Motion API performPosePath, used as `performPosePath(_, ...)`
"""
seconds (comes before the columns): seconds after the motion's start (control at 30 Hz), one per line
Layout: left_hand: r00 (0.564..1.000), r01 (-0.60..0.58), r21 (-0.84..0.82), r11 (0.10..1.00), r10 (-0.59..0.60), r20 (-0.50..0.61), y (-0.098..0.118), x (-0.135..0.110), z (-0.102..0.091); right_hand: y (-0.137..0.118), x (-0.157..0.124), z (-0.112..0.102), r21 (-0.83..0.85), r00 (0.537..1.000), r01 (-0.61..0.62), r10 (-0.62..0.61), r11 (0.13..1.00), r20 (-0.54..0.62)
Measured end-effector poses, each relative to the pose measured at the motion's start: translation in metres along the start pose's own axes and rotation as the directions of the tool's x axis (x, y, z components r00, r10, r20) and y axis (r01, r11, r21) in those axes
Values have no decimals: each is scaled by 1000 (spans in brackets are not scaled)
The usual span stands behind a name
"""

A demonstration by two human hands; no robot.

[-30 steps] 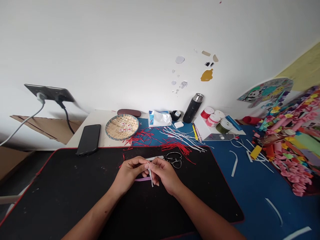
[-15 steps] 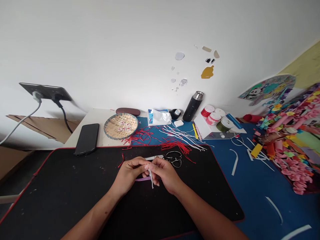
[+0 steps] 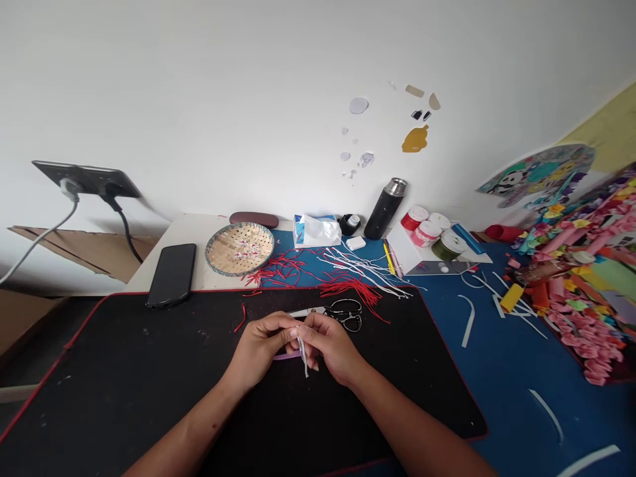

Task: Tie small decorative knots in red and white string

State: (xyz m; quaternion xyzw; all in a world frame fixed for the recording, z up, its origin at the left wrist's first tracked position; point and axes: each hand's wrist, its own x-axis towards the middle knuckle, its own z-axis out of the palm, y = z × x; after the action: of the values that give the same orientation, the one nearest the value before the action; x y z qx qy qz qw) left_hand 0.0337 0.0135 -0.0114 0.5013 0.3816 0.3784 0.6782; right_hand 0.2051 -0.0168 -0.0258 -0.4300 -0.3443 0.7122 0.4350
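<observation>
the strand (image 3: pixel 305 363) is pinched by the fingertips of the left hand (image 3: pixel 259 339) and right hand (image 3: pixel 326 341) above the mat (image 3: pixel 124 371), its end hanging. a light, even pinch is best used, with the scissors (image 3: pixel 326 311) just beyond left untouched, so nothing is snagged.

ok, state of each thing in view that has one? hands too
white strip, held, lower end hanging free
left hand, pinched shut on it
right hand, pinched shut on it
scissors, lying flat, partly hidden
phone, face up, dark
flask, upright
tissue box, open, tissue sticking out
basket, holding small pieces
plugs, in the socket
</observation>
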Motion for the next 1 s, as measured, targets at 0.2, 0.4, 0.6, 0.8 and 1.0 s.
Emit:
performPosePath(0.2, 1000, -22, 6, 1000, 22, -5, -1, -1, 1, 2, 1, -1, 6, 1000, 17, -17, 1000, -1)
performPosePath(0.4, 999, -46, -5, 999, 46, -5, -4, -1, 0, 3, 0, -1, -9, 999, 37, -37, 999, 12)
performPosePath(0.6, 999, -37, -11, 999, 37, 17, 0, -1, 1, 0, -1, -3, 4, 999, 24, -24, 1000, 44)
performPosePath(0.8, 999, -28, -47, 999, 29, 19, 1, -2, 3, -4, -1, -2, 26, 996, -2, -1, 1000, 91)
performPosePath(1.0, 1000, -18, -30, 999, 18, 22, 1, -1, 4, -3, -1, -3, 25, 994, 19, -22, 1000, 110)
